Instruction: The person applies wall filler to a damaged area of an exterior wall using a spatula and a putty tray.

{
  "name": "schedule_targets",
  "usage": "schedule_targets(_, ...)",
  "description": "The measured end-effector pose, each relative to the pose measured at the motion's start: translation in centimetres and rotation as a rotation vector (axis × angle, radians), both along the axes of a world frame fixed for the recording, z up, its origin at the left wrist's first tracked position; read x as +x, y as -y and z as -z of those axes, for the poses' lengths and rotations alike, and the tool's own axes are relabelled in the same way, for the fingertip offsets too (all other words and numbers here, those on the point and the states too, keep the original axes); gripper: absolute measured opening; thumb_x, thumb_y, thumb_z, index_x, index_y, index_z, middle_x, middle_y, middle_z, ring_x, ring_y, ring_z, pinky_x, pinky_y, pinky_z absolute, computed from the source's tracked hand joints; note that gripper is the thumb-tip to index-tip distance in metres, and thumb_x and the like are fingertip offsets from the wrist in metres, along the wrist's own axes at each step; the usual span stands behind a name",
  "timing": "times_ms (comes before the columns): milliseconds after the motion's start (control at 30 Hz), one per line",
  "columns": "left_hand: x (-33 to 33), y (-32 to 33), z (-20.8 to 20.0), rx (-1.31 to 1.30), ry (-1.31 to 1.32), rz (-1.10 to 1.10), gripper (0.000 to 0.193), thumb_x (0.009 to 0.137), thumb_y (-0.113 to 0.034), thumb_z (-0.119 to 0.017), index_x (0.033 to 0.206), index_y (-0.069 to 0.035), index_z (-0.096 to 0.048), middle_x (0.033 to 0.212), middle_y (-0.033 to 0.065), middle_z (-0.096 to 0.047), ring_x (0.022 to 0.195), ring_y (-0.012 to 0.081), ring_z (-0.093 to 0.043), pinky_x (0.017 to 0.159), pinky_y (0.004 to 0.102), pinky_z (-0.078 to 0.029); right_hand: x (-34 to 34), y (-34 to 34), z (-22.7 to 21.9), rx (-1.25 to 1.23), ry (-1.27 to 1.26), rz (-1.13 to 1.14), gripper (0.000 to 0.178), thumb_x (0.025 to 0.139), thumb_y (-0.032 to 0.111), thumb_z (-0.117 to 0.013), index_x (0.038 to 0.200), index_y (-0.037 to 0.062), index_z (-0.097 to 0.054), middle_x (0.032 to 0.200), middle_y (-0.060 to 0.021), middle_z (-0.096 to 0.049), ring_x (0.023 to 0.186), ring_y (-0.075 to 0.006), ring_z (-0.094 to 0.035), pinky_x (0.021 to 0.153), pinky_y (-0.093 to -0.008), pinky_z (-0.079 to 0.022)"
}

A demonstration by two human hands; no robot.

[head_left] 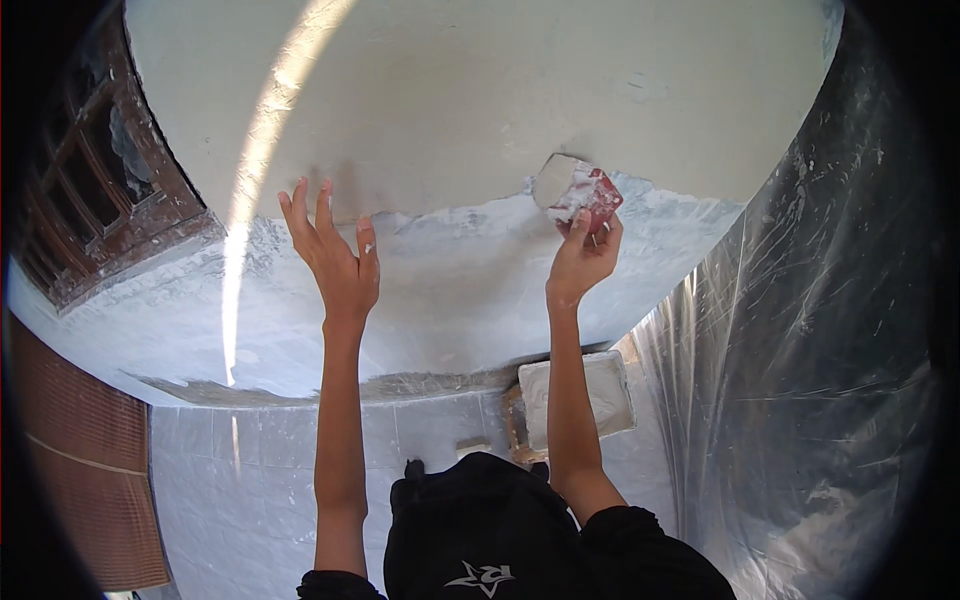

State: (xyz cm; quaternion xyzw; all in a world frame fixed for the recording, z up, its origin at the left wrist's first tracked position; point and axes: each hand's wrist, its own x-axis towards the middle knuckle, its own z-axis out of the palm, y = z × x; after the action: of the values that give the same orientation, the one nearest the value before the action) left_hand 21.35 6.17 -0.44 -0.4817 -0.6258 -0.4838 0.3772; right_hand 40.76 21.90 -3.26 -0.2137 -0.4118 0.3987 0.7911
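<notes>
A wall (450, 110) fills the upper view. Its upper area has a smooth beige-grey coat with a ragged lower edge, and below that it is whitish and patchy. My right hand (585, 265) grips a red putty scraper (602, 200) smeared with white filler, held against the wall at that ragged edge. A pale lump of filler (562, 182) covers the scraper's upper left side. Farther left, my left hand (340, 260) is raised at the wall with fingers spread and nothing in it. Whether its fingertips touch the surface I cannot tell. White specks mark one finger.
Below my right forearm, a square tray (629, 385) of white filler rests on a support above the tiled floor (260, 490). Clear plastic sheeting (800, 350) hangs at the right. A brown wooden window frame (165, 225) and a ribbed brown panel (85, 470) stand left.
</notes>
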Motion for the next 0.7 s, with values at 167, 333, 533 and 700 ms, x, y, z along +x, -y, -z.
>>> schedule_targets(167,0.3,-0.7,-0.1,0.030,0.013,0.015,0.054,0.097,-0.031,-0.049,0.143,-0.008,-0.033,0.151,0.0188,-0.021,0.143,0.0431,-0.008,0.111,0.0588,-0.014,-1.4,2.5,-0.6,0.144,0.110,-0.089,0.025,0.094,0.007,-0.061,0.114,-0.0055,-0.056,0.099,-0.0121,-0.066,0.088,-0.0138,-0.063,0.070,-0.0280,-0.056)
schedule_targets(333,0.5,-0.4,0.1,0.011,0.006,0.032,0.053,0.097,-0.031,-0.049,0.143,-0.008,-0.034,0.151,0.0192,-0.022,0.143,0.0431,-0.008,0.111,0.0586,-0.014,-5.5,3.5,-0.5,0.253,0.345,-0.199,0.023,0.090,0.009,-0.067,0.109,-0.0025,-0.061,0.085,-0.0119,-0.068,0.078,-0.0124,-0.065,0.066,-0.0254,-0.053)
schedule_targets(533,-0.1,1.3,0.0,0.012,0.031,-0.025,0.052,0.097,-0.030,-0.049,0.142,-0.008,-0.035,0.151,0.0194,-0.022,0.143,0.0435,-0.010,0.111,0.0582,-0.014,-4.2,4.1,-0.9,0.198,0.092,-0.210,0.022,0.093,0.005,-0.062,0.112,-0.0055,-0.060,0.091,-0.0095,-0.068,0.083,-0.0125,-0.065,0.073,-0.0250,-0.054)
schedule_targets(700,0.1,0.6,-0.1,0.012,0.036,0.017,0.052,0.097,-0.029,-0.049,0.142,-0.007,-0.036,0.150,0.0196,-0.022,0.142,0.0438,-0.011,0.111,0.0579,-0.014,-6.5,3.8,0.1,0.262,0.334,-0.191,0.024,0.091,0.005,-0.064,0.113,-0.0028,-0.061,0.090,-0.0100,-0.068,0.083,-0.0125,-0.064,0.071,-0.0246,-0.053)
